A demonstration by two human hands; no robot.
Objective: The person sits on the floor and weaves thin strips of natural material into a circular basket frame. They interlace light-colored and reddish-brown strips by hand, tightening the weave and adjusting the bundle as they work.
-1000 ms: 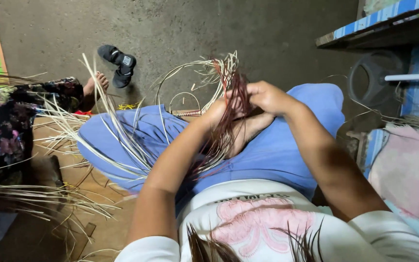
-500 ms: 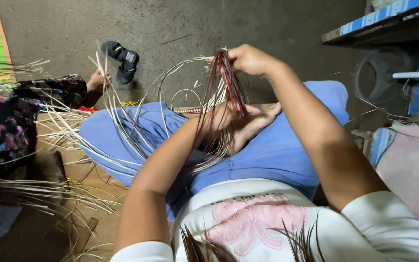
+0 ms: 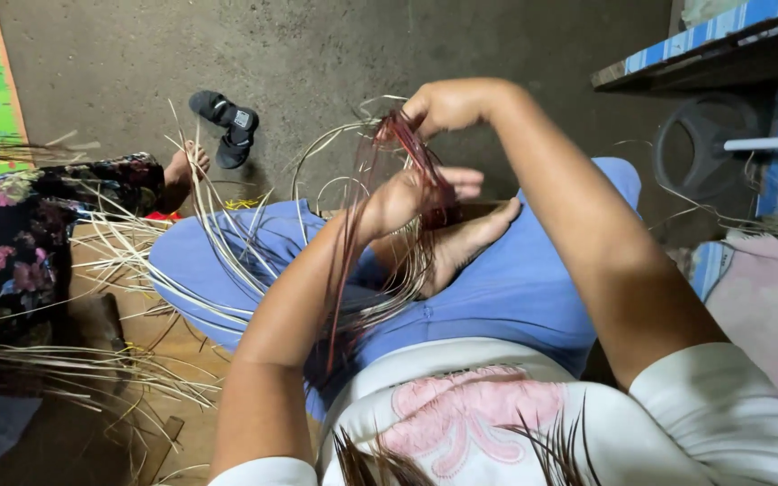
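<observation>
Reddish strands stretch between both hands.

Grey concrete floor carries a black sandal; pale reed strips lie scattered.

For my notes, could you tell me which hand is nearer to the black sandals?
Left. The left hand is closer to the black sandals; the right hand is raised farther right.

Glossy, perhaps plastic strands; rough concrete floor
</observation>
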